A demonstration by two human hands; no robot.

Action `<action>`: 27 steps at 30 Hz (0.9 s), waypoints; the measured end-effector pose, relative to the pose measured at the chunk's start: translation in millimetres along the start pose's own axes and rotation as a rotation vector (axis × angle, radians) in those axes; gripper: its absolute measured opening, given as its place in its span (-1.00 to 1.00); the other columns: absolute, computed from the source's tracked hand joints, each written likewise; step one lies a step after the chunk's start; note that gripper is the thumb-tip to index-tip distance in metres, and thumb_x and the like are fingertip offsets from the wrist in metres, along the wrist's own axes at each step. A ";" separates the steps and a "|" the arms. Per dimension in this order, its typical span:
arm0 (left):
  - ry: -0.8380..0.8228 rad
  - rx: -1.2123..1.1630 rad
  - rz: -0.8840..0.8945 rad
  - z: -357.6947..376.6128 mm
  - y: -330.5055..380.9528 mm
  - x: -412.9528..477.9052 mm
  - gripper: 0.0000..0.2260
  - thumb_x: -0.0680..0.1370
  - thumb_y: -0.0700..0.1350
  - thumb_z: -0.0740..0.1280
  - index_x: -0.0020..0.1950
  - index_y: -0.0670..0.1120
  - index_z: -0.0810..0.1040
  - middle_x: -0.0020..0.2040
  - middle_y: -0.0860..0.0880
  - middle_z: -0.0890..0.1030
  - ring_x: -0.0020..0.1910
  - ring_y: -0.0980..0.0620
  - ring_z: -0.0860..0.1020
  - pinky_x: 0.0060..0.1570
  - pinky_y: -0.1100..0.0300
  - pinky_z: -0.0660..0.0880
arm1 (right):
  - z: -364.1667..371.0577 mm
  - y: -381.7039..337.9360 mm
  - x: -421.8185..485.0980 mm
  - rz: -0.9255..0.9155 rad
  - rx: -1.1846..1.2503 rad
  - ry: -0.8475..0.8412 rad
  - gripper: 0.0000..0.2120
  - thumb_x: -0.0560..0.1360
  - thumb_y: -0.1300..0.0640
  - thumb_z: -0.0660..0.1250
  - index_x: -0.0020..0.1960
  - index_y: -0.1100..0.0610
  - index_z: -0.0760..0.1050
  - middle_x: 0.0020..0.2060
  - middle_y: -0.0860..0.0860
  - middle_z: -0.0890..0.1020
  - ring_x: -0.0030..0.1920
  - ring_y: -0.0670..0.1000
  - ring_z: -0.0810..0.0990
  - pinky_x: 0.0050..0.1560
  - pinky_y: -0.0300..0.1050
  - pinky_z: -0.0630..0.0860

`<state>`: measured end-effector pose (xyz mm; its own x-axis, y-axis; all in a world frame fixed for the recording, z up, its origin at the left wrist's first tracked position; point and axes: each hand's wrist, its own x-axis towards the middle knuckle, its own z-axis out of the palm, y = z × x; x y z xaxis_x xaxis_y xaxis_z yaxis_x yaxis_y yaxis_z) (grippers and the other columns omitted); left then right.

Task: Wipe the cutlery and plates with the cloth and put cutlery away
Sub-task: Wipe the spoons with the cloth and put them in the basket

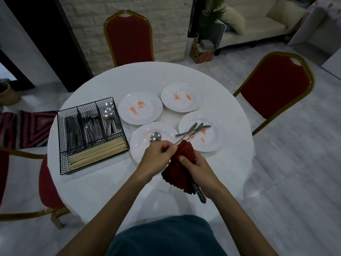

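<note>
My right hand [199,169] grips a dark red cloth [182,163] wrapped round a bundle of knives [193,130]. Their blades stick out over the right plate [215,143], and their handles poke out below my wrist. My left hand [156,157] has curled fingers and pinches the knife shafts where they leave the top of the cloth. A spoon [155,137] lies with its bowl on the near plate [140,145], its handle hidden behind my left hand. Two more white plates [129,106] [193,102] lie further back. Three of the plates carry orange smears.
A black wire caddy [62,145] at the table's left holds knives, forks, spoons and a front row of chopsticks [97,152]. The round white table [147,78] is ringed by red chairs with gold frames [129,36] [273,89]. A sofa stands at the back right.
</note>
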<state>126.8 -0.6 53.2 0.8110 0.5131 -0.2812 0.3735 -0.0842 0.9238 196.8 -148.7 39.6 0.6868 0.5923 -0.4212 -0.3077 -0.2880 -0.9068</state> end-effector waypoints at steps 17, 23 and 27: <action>0.191 0.149 0.081 20.0 -30.6 -4.4 -0.87 0.61 -0.07 0.35 -0.09 -0.03 0.65 -0.26 0.15 0.63 -0.24 0.27 0.57 -0.16 0.37 0.47 | 15.6 17.0 -2.5 0.155 -0.033 -0.044 -0.77 0.67 0.09 0.28 0.30 0.07 0.55 0.08 0.04 0.72 0.10 0.03 0.70 0.16 -0.04 0.64; 0.336 0.086 -0.029 -18.9 -48.3 11.5 -0.84 0.62 -0.08 0.34 -0.09 -0.09 0.66 -0.21 -0.05 0.68 -0.13 -0.05 0.64 -0.13 0.10 0.53 | 0.4 17.5 -10.6 0.184 -0.041 -0.189 -0.75 0.65 0.07 0.31 0.32 0.03 0.53 0.12 -0.01 0.72 0.13 -0.02 0.70 0.24 -0.03 0.61; 0.513 -0.018 -0.044 -21.0 -50.4 6.9 -0.89 0.63 -0.06 0.32 -0.05 0.01 0.63 -0.16 0.10 0.66 -0.09 0.09 0.63 -0.06 0.15 0.53 | 14.9 11.2 -3.3 0.162 -0.084 -0.212 -0.76 0.65 0.08 0.31 0.31 0.03 0.51 0.11 -0.01 0.71 0.09 -0.02 0.70 0.15 -0.09 0.64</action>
<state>104.1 25.1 10.2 0.4680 0.8690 -0.1605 0.3908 -0.0407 0.9196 181.3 -142.7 30.5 0.4778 0.6750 -0.5621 -0.3399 -0.4480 -0.8269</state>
